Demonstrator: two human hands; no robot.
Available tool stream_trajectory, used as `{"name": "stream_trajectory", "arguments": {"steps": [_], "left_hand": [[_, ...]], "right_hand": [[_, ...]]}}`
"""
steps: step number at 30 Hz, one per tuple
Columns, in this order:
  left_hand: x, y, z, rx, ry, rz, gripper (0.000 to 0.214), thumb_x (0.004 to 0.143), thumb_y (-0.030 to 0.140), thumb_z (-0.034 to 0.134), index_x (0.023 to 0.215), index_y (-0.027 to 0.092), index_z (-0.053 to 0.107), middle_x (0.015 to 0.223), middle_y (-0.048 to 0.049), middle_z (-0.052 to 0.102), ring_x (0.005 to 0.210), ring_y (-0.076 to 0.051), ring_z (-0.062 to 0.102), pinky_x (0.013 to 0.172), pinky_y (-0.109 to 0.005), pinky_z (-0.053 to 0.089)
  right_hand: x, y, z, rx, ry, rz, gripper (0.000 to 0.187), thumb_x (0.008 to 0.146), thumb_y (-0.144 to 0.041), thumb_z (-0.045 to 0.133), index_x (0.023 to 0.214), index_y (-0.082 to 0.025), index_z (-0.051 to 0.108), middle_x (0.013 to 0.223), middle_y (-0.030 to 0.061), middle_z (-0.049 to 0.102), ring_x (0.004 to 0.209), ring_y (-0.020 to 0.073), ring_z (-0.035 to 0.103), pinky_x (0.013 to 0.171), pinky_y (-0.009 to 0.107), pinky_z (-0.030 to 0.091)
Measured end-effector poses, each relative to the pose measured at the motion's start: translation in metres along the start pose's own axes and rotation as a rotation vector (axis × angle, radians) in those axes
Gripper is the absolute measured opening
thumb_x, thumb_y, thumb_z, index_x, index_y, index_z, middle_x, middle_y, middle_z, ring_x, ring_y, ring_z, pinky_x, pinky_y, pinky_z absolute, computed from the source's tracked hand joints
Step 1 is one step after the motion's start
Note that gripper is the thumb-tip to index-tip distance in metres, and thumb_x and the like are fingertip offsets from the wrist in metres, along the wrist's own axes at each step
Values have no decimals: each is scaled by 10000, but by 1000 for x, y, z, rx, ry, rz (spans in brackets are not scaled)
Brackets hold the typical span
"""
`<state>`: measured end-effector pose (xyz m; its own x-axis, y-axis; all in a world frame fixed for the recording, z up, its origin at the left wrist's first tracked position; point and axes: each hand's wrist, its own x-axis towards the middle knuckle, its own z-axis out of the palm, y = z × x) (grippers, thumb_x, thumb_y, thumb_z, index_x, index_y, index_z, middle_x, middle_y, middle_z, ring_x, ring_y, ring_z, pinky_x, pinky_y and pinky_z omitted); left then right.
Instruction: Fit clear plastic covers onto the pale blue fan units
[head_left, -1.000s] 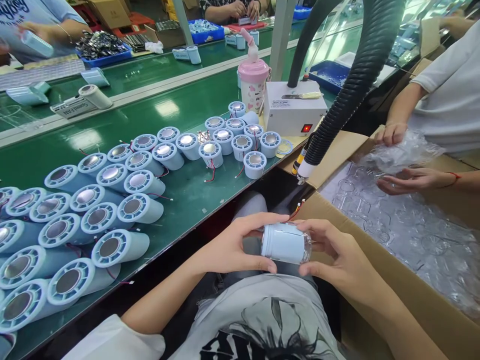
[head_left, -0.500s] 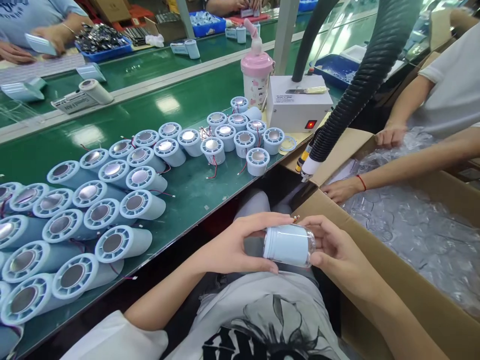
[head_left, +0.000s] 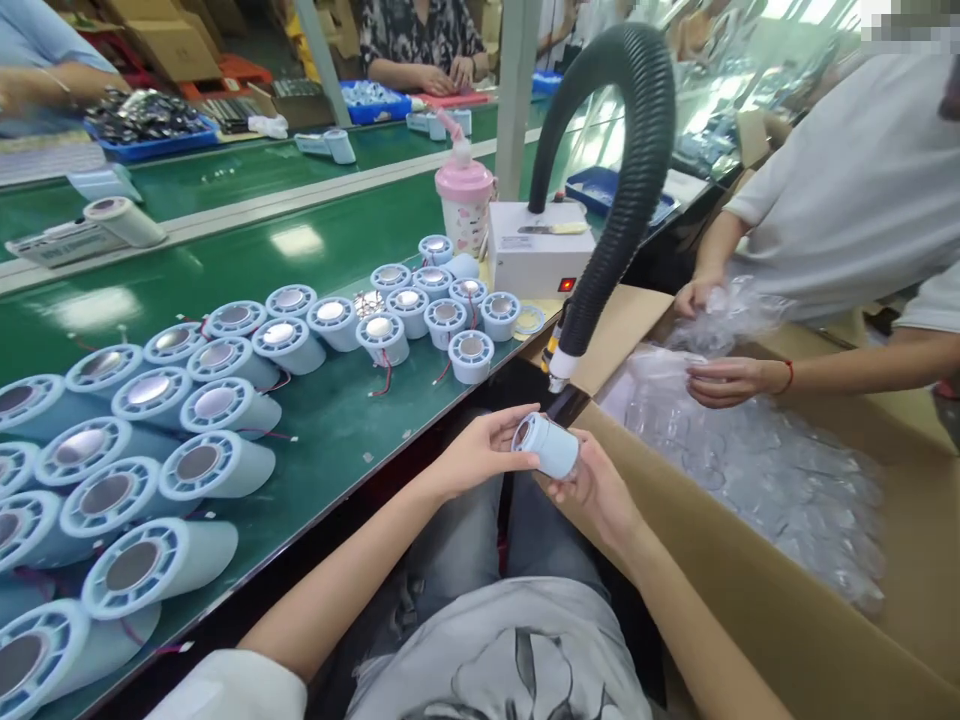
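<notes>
Above my lap, both hands hold a light blue cylindrical housing [head_left: 553, 448] that lies tilted, its ringed end toward the upper left. My left hand [head_left: 484, 452] grips that ringed end between thumb and fingers. Wrapped around the lower right end is my right hand [head_left: 600, 490], where a clear plastic edge shows faintly. Many similar blue housings [head_left: 217, 465] stand and lean on the green bench [head_left: 322, 470] to my left, with dark or shiny round centres and thin red wires.
A black ribbed hose [head_left: 652, 130] arches from a white box [head_left: 536, 250] down to a nozzle [head_left: 559, 375] just beyond my hands. To the right, a co-worker's hands [head_left: 727, 380] handle clear plastic pieces in a cardboard box [head_left: 675, 520]. A pink-lidded cup [head_left: 463, 205] stands behind.
The housing has turned so its ringed end faces up-left, and my hands are farther from my body. The co-worker's hands have lifted some clear plastic. The view has shifted right.
</notes>
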<state>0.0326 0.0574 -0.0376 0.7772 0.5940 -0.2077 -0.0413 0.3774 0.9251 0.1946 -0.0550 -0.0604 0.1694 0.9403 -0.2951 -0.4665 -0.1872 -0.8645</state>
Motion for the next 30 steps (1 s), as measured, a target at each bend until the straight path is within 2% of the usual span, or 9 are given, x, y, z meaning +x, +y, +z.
{"name": "stream_trajectory", "arguments": {"steps": [3,6,10,14,17,20,24,27,30], "left_hand": [[34,4,-3,53,-5,5,689,614,233,890,1245,123,635,1266,-153,673,1212,-290,612,1117,-475,400],[50,15,-6,106,-17,15,610,623,255,885,1172,109,663,1209,-139,703,1160,-280,639,1119,-482,392],[49,23,-14,156,-7,22,619,643,272,872,1193,111,637,1222,-142,695,1153,-276,643,1106,-479,411],[41,23,-20,189,19,34,628,671,249,849,1229,107,597,1262,-167,666,1185,-283,629,1096,-477,429],[31,21,-22,199,-4,66,625,643,211,857,1209,152,600,1286,-132,655,1219,-276,611,1078,-418,458],[10,20,-18,190,-52,98,700,577,184,888,1213,208,596,1331,-95,629,1257,-290,586,1025,-372,503],[-28,23,-6,251,-116,150,847,607,175,887,1366,225,513,1409,-147,562,1284,-290,563,1061,-437,479],[-53,29,3,326,-126,176,804,644,227,877,1374,246,539,1414,-135,562,1256,-291,581,1055,-451,485],[-67,34,8,376,-123,222,799,640,256,883,1369,281,558,1402,-114,577,1272,-296,565,1038,-435,502]], "right_hand": [[26,12,-7,26,68,-71,518,784,-678,630,1018,-230,516,812,8,662,561,141,612,489,251,516],[45,16,-9,48,76,-103,506,805,-684,606,1007,-228,524,816,13,666,576,144,622,513,252,537],[57,18,-5,48,44,-118,453,868,-675,530,1029,-251,529,833,-6,667,606,138,647,546,223,549],[56,15,2,11,-7,-131,404,949,-641,391,1055,-275,527,855,-32,649,624,103,656,574,174,531],[44,4,5,-49,-63,-145,345,935,-601,467,1048,-281,526,894,-14,666,653,141,678,623,235,570],[22,-12,4,-161,-122,-194,299,888,-527,607,1070,-298,547,955,6,676,809,197,699,740,311,597],[-12,-31,3,-321,-220,-241,442,754,-392,807,1123,-277,592,1131,39,667,1052,247,655,934,370,553],[-32,-41,4,-504,-309,-315,453,788,-320,797,1181,-264,579,1236,70,637,1136,256,623,1005,401,521],[-43,-50,8,-583,-367,-334,437,831,-295,766,1214,-285,558,1257,61,619,1154,235,612,994,359,529]]}}
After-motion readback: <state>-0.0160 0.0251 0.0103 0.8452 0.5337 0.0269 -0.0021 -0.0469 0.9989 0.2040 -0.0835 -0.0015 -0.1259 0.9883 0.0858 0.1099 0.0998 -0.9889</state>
